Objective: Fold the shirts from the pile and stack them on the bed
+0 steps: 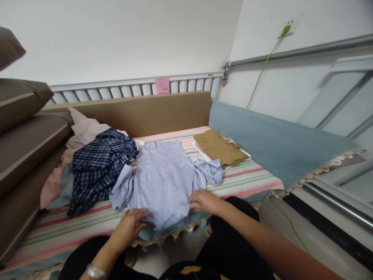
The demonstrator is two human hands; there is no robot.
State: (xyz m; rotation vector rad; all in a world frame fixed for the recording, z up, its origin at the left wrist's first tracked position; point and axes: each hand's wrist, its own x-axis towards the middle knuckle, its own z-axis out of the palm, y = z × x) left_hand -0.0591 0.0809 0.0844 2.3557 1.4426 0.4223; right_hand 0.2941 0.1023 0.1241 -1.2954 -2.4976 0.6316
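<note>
A light blue striped shirt lies spread out on the striped cloth, its sleeves bunched out to either side. At its near left corner is my left hand, fingers bent and thumb apart from them. My right hand is at the shirt's near right edge, with its fingers loosely apart. Neither hand shows fabric gripped in it. A dark blue plaid shirt lies crumpled to the left, over pink, grey and pale garments. To the right sits a folded brown garment on top of other folded cloth.
Beneath the clothes is a striped cloth over a blue cover with a fringed edge. A brown backrest runs along the far side, before a white radiator. Brown cushions are stacked at the left. A green cord hangs from the wall.
</note>
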